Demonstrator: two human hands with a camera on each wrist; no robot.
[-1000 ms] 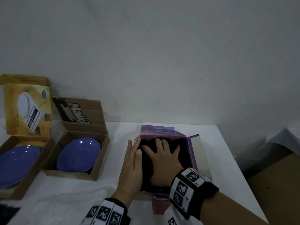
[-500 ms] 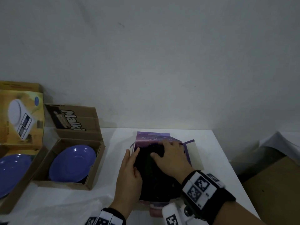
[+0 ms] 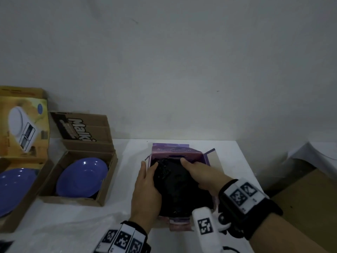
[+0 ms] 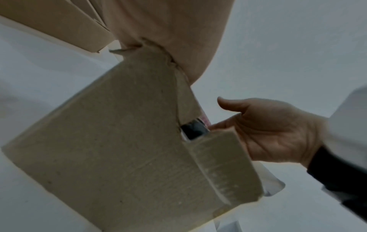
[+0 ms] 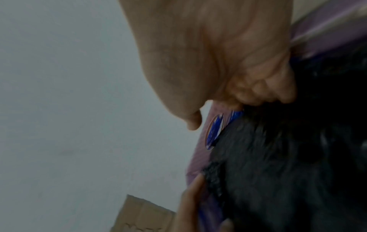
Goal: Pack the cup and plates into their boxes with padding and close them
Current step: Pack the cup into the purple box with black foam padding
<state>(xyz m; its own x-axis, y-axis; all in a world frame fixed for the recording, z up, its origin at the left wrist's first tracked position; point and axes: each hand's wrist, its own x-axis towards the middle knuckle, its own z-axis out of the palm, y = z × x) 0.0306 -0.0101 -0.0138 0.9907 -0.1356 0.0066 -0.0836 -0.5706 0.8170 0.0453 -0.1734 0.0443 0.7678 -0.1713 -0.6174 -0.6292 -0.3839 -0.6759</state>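
Observation:
A purple box (image 3: 177, 151) stands open in the middle of the white table, filled with black padding (image 3: 178, 189). My left hand (image 3: 145, 187) lies along the box's left wall, fingers straight, thumb on the padding. My right hand (image 3: 202, 175) is at the far right of the box. Its fingers curl down into the padding (image 5: 288, 157) beside the purple wall, thumb on top. The left wrist view shows the box's grey outside (image 4: 119, 149) and my right hand (image 4: 278, 130). No cup is in sight. One blue plate (image 3: 82, 177) lies in a brown box (image 3: 73, 200), another (image 3: 14, 189) in a yellow box (image 3: 23, 125).
Both plate boxes stand open at the left, lids raised against the wall. A clear plastic sheet (image 3: 63, 230) lies on the table's near left. Right of the table's edge (image 3: 242, 161) are a brown carton (image 3: 310, 198) and white cloth (image 3: 313, 152).
My right hand has gone from lying flat on the padding's middle to the far right of the box, fingers now curled in. My left hand stays at the left wall.

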